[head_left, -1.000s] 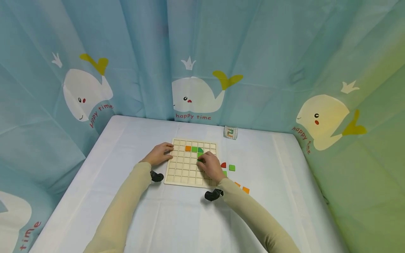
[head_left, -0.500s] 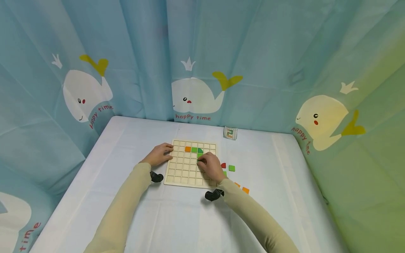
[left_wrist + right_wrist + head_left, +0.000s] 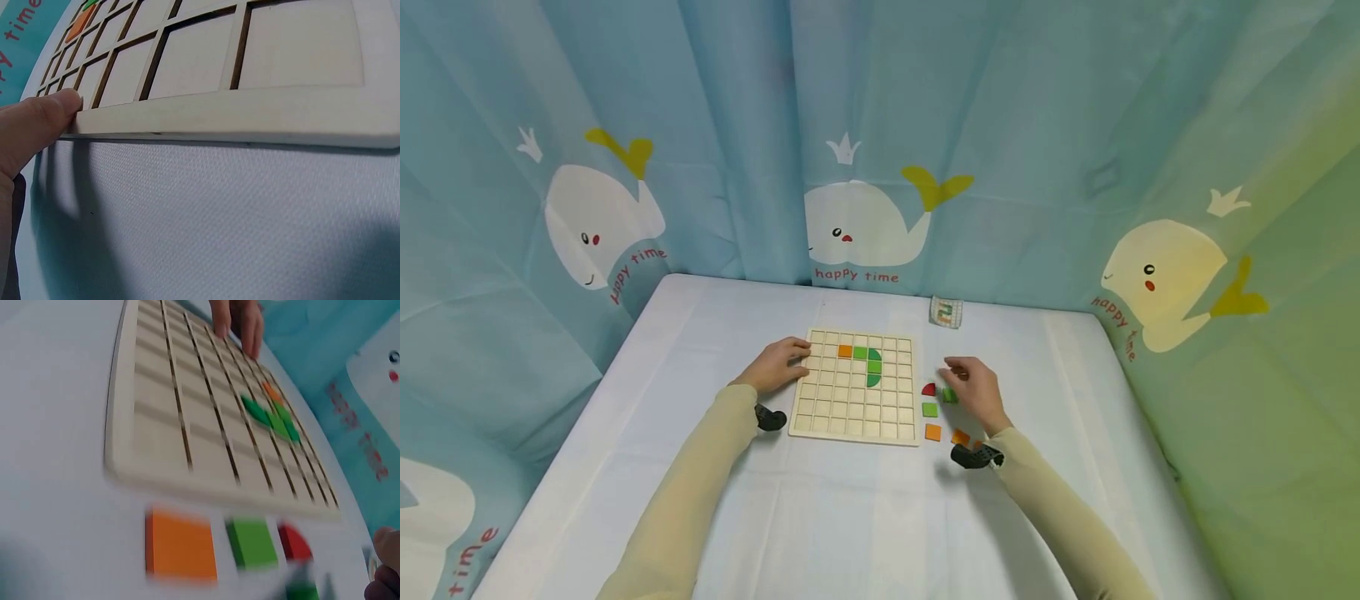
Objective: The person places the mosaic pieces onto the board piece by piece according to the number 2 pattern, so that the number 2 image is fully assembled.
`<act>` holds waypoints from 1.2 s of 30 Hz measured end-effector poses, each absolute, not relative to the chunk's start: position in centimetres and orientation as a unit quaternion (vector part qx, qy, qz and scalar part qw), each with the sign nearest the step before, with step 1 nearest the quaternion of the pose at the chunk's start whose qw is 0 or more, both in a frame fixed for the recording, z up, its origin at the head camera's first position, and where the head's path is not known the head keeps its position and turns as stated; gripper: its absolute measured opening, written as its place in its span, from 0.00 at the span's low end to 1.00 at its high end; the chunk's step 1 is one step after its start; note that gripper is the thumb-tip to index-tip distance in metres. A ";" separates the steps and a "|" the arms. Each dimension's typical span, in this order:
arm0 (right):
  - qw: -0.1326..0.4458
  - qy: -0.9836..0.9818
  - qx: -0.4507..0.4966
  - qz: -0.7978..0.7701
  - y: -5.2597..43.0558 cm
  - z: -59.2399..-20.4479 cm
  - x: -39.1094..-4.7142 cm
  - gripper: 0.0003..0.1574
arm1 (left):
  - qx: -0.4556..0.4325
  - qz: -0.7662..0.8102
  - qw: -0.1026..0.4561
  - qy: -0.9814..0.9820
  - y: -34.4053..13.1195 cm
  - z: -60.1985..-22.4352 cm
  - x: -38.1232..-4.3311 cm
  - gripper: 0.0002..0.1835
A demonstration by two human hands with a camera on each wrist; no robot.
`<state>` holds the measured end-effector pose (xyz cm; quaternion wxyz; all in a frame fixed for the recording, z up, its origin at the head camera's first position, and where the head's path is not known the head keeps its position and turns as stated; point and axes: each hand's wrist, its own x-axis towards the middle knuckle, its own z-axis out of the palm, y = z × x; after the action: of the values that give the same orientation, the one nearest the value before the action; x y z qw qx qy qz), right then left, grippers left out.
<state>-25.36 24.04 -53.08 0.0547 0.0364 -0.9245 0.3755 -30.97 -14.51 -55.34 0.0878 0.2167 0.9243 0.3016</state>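
My left hand (image 3: 773, 367) rests on the left rim of a wooden grid board (image 3: 853, 438), its thumb (image 3: 53, 106) on the edge in the left wrist view. On the board lie an orange square tile (image 3: 846, 352), two light green square tiles (image 3: 875, 367) and two dark green quarter-round tiles (image 3: 873, 380). Right of the board, my right hand (image 3: 977, 388) hovers with loosely bent fingers just over a loose green square tile (image 3: 950, 396), partly covering it. Nothing shows between its fingers; only part of this hand enters the right wrist view, which is blurred.
Beside the board's right edge lie a red quarter-round tile (image 3: 928, 389), another green square (image 3: 929, 409) and an orange square (image 3: 932, 432). Further orange tiles (image 3: 960, 437) sit partly behind the right wrist camera. A small printed card (image 3: 947, 312) lies near the table's back edge.
My right hand has left the board and moved right to the loose tiles. A dark green quarter-round now shows in the cell where its fingers were. The left hand stays put.
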 end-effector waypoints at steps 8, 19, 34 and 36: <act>0.041 -0.930 0.042 0.363 28.0 -53.4 -24.3 0.26 | 0.221 0.302 0.087 0.923 -14.6 -55.3 -31.0 0.27; 0.000 -0.948 0.073 0.311 29.1 -54.3 -23.8 0.34 | 0.218 0.308 0.093 0.922 -14.7 -55.6 -31.1 0.27; 0.019 -0.953 0.140 0.270 28.3 -55.5 -23.8 0.24 | 0.216 0.300 0.091 0.925 -14.5 -55.3 -31.0 0.27; 0.024 -0.952 0.149 0.265 28.1 -55.5 -23.9 0.22 | 0.219 0.302 0.091 0.923 -14.5 -55.2 -30.9 0.27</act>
<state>-23.90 28.13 -55.51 0.0237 0.1492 -0.9523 0.2652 -30.92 -14.46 -55.16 0.0914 0.2191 0.9233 0.3020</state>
